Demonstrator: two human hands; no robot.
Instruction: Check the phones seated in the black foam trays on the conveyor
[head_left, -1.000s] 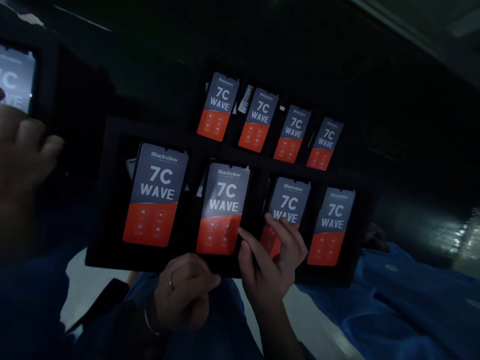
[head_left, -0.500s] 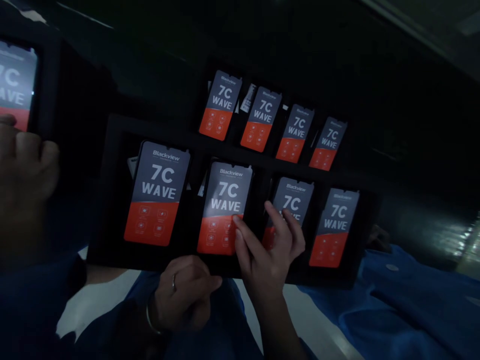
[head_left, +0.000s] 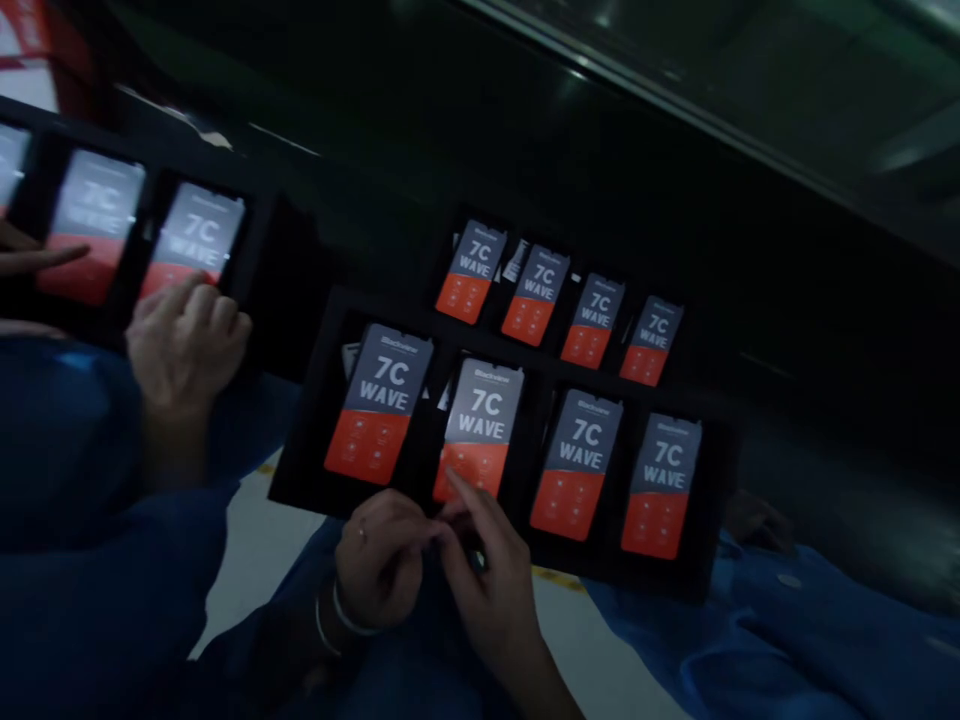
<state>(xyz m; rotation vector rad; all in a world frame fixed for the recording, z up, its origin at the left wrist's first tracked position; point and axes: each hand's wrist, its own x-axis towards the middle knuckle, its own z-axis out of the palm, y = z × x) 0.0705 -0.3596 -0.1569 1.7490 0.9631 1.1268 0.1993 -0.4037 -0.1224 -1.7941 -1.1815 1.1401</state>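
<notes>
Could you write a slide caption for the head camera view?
Left hand and right hand meet below a black tray of Blackview 7C Wave phones; a co-worker's hand reaches another tray.

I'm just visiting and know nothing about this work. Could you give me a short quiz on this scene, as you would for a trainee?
1. How many phones sit in the nearer black tray?
2. True or false: the left hand wears a ring.
3. Counting from the left of the picture, which phone in that tray do the fingertips of the right hand reach: A first, B second, C fourth?

Key: 1. four; 2. true; 3. B.
</notes>
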